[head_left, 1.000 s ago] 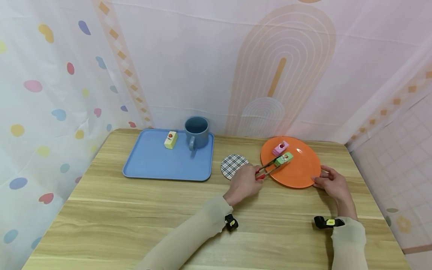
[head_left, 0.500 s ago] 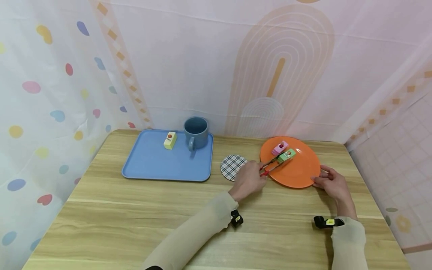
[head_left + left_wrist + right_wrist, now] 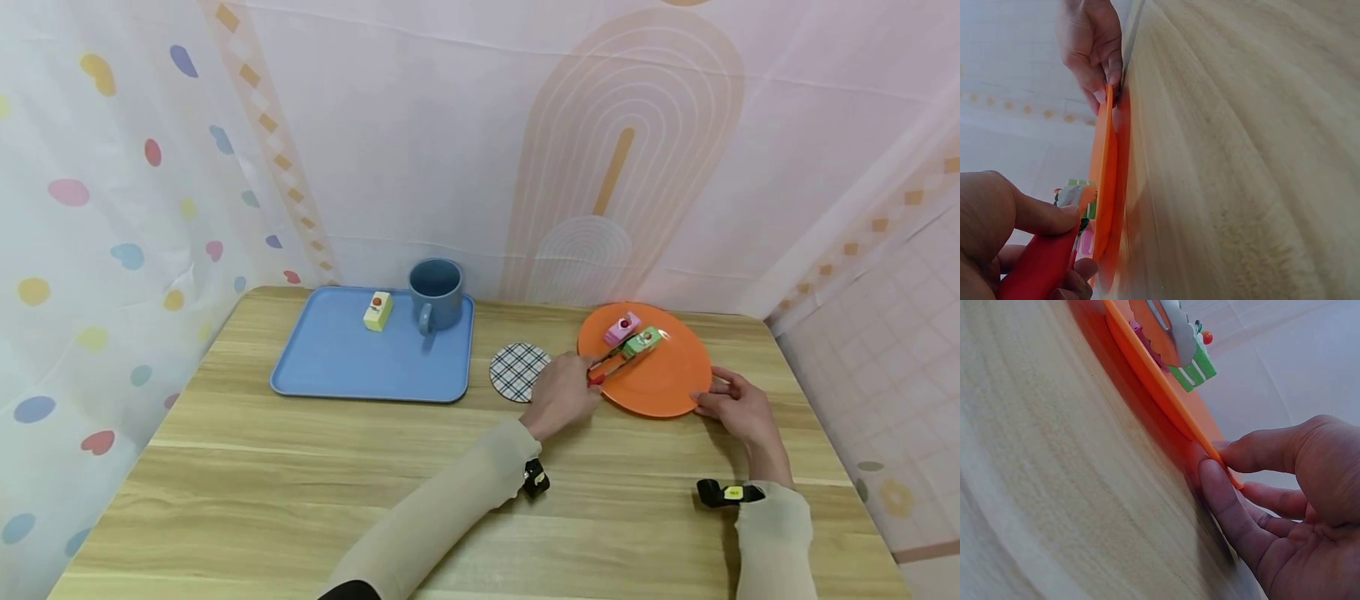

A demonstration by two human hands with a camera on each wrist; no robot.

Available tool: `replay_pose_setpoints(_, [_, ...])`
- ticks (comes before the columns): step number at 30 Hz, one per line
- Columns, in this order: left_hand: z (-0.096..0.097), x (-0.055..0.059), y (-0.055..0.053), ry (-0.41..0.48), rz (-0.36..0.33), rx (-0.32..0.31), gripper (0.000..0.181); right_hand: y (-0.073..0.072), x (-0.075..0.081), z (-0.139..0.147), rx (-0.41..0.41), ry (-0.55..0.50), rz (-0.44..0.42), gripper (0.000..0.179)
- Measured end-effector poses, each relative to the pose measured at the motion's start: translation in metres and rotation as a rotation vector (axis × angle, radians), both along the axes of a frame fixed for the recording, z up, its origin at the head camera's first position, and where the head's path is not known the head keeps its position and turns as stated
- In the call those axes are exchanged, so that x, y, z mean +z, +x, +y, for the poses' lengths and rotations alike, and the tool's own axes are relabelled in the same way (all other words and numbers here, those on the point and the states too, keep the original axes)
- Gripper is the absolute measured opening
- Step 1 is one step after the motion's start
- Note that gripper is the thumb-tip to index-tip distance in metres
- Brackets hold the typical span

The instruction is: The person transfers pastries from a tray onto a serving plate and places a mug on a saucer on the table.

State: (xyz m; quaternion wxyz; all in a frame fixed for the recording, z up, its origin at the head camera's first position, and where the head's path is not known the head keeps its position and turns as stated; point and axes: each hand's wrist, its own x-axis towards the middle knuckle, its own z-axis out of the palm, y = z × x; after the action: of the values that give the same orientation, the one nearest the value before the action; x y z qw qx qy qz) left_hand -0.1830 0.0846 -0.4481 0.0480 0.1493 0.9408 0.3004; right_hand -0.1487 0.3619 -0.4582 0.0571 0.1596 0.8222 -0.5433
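My left hand (image 3: 562,393) grips the red handle of a pair of metal tongs (image 3: 1038,267) at the plate's left edge. Between the tips of the tongs is a small green toy cake slice (image 3: 643,341) with a red berry on top, over the orange plate (image 3: 660,390). The right wrist view shows the scalloped silver tong end (image 3: 1184,337) against the green slice. Just behind it on the plate lies a pink cake slice (image 3: 621,327). My right hand (image 3: 744,412) pinches the plate's rim at the front right, thumb and fingers on either side of the edge.
On the left, a blue tray (image 3: 352,367) bears a yellow cake slice (image 3: 378,312) and a blue-grey mug (image 3: 437,293). A round plaid coaster (image 3: 513,372) lies between tray and plate, partly behind my left hand. A patterned curtain (image 3: 420,167) hangs behind the wooden table (image 3: 300,483).
My left hand has moved a little right, and the tongs have carried the green slice slightly right and back over the plate. The right hand has stayed still on the rim.
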Motion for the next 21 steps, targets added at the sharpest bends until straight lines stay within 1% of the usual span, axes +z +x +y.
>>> replay_pose_setpoints(4, [0.0028, -0.0018, -0.0019, -0.008, 0.012, -0.003, 0.032, 0.0, 0.0004, -0.0007, 0.0, 0.007, -0.001, 0.077])
replay_pose_setpoints(7, [0.0043, -0.0025, -0.003, 0.001, -0.007, 0.005, 0.029, -0.0002, 0.0009, -0.0012, 0.001, 0.007, 0.0, 0.077])
replay_pose_setpoints(10, [0.0053, -0.0029, -0.0043, 0.008, -0.012, 0.014, 0.025, -0.0004, 0.0013, -0.0013, 0.004, 0.004, 0.002, 0.077])
replay_pose_setpoints(14, [0.0064, -0.0034, -0.0054, 0.002, -0.006, 0.021, 0.025, -0.0006, 0.0013, -0.0012, 0.006, 0.004, 0.002, 0.077])
replay_pose_setpoints(17, [0.0076, -0.0039, -0.0055, 0.0, -0.015, 0.023, 0.026, -0.0005, 0.0009, -0.001, 0.003, 0.004, 0.0, 0.077])
replay_pose_setpoints(21, [0.0091, -0.0038, -0.0047, 0.017, -0.024, 0.021, 0.023, 0.0002, 0.0006, -0.0005, -0.002, 0.009, 0.002, 0.077])
